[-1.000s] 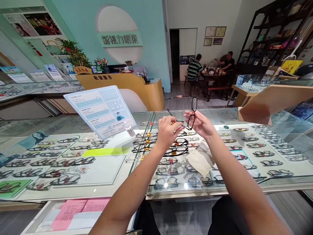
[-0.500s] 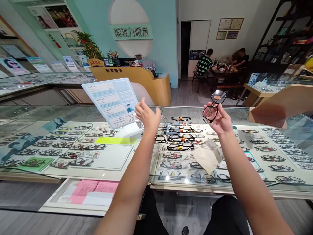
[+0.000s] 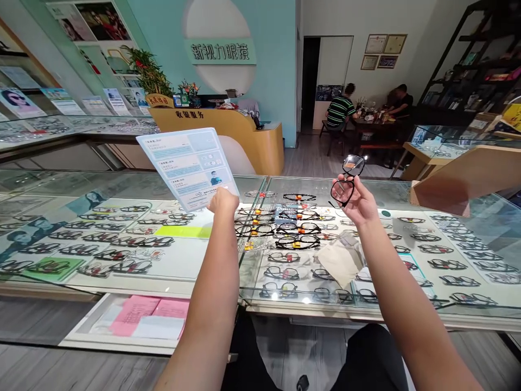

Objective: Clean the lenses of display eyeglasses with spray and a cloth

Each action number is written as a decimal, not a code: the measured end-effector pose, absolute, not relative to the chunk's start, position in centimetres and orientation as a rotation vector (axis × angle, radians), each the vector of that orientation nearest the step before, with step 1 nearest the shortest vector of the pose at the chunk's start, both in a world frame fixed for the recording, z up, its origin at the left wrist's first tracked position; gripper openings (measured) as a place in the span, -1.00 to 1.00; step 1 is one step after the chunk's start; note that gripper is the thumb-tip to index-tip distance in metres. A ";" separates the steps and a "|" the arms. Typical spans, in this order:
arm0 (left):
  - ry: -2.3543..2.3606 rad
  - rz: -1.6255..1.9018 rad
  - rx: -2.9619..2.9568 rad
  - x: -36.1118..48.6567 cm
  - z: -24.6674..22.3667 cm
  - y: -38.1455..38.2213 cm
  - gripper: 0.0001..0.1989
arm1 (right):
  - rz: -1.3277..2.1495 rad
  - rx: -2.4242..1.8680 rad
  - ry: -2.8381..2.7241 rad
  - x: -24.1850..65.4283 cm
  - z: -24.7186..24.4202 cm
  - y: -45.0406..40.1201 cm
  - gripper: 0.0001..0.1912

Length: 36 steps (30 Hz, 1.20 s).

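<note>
My left hand point(image 3: 224, 202) is at the lower right corner of an upright printed blue-and-white sheet point(image 3: 187, 165); its fingers are bent, and whether they grip the sheet is hard to see. My right hand point(image 3: 358, 202) holds black-framed glasses point(image 3: 343, 191) up above the counter, one lens over the other. Rows of glasses point(image 3: 299, 242) with small orange and yellow tags lie on the glass counter between my arms. A beige cloth point(image 3: 341, 259) lies below my right hand.
An open drawer with pink papers point(image 3: 136, 315) is at the lower left. A wooden panel point(image 3: 459, 176) stands at the right. Farther back are a yellow reception desk point(image 3: 260, 142) and two people point(image 3: 341, 111) at a table.
My left hand has moved left and down to the sheet's corner, its fingers no longer spread. My right hand and the glasses have shifted slightly left and down.
</note>
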State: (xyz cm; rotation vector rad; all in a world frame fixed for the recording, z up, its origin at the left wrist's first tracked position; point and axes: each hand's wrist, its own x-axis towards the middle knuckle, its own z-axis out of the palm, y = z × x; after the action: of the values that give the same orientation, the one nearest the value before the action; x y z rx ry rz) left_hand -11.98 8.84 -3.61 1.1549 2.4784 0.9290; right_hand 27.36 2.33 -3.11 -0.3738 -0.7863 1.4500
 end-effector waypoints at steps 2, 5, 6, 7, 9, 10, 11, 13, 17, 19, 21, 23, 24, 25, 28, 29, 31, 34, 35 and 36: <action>2.449 0.948 1.183 -12.0 -3.6 8.8 -0.66 | 1.440 -0.380 -0.806 27.4 -3.1 2.3 -0.84; 2.361 1.224 1.320 -11.2 -2.9 8.2 -0.79 | 1.419 -0.395 -0.847 27.4 -3.1 2.3 -0.81; 2.286 1.355 1.402 -10.6 -2.5 7.9 -0.80 | 1.414 -0.399 -0.862 27.4 -3.1 2.4 -0.80; 2.176 1.475 1.494 -9.7 -2.1 7.6 -0.80 | 1.411 -0.401 -0.874 27.3 -3.2 2.4 -0.78; 1.887 1.617 1.676 -7.5 -1.6 7.0 -0.77 | 1.412 -0.401 -0.886 27.2 -3.2 2.5 -0.75; 1.739 1.632 1.749 -6.1 -1.6 6.7 -0.74 | 1.414 -0.400 -0.891 27.1 -3.2 2.5 -0.73; 1.599 1.626 1.812 -4.6 -1.7 6.4 -0.70 | 1.414 -0.399 -0.899 26.9 -3.3 2.5 -0.72; 1.312 1.564 1.878 -1.6 -2.3 5.9 -0.58 | 1.412 -0.407 -0.929 26.5 -3.3 2.5 -0.70; 0.791 1.244 1.666 2.8 -4.1 4.7 -0.42 | 1.404 -0.477 -1.001 25.6 -3.4 2.3 -0.65; 0.732 1.091 1.563 3.8 -4.9 4.3 -0.39 | 1.414 -0.517 -1.039 25.1 -3.3 2.2 -0.63; 0.722 1.027 1.536 4.2 -5.4 4.2 -0.41 | 1.425 -0.552 -1.078 24.7 -3.3 2.0 -0.61; 0.697 1.041 1.507 4.3 -5.7 4.3 -0.45 | 1.435 -0.579 -1.109 24.5 -3.3 1.9 -0.61; 0.686 1.061 1.470 4.3 -5.8 4.4 -0.46 | 1.438 -0.589 -1.120 24.4 -3.3 1.9 -0.60; 0.676 1.080 1.418 4.3 -5.8 4.4 -0.46 | 1.441 -0.598 -1.131 24.3 -3.4 1.9 -0.60; 0.661 1.090 1.254 4.3 -5.5 4.5 -0.44 | 1.438 -0.626 -1.169 23.9 -3.6 1.9 -0.58; 0.669 1.087 1.223 4.3 -5.4 4.5 -0.41 | 1.433 -0.638 -1.187 23.8 -3.6 1.9 -0.58; 0.709 1.109 1.208 4.3 -5.3 4.5 -0.35 | 1.425 -0.658 -1.228 23.4 -3.8 1.8 -0.58; 0.807 1.201 1.329 4.0 -5.4 4.7 -0.39 | 1.432 -0.679 -1.289 22.9 -4.2 1.6 -0.58; 0.840 1.230 1.406 4.0 -5.5 4.8 -0.41 | 1.439 -0.680 -1.309 22.8 -4.3 1.6 -0.58; 0.873 1.254 1.492 3.9 -5.6 4.8 -0.43 | 1.445 -0.677 -1.331 22.6 -4.4 1.5 -0.58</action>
State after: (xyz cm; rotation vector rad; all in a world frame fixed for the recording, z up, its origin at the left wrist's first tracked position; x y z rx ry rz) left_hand 3.88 4.84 -5.60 1.4923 0.8732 1.2542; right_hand 22.63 1.53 -4.42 -0.6768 -1.3313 1.4449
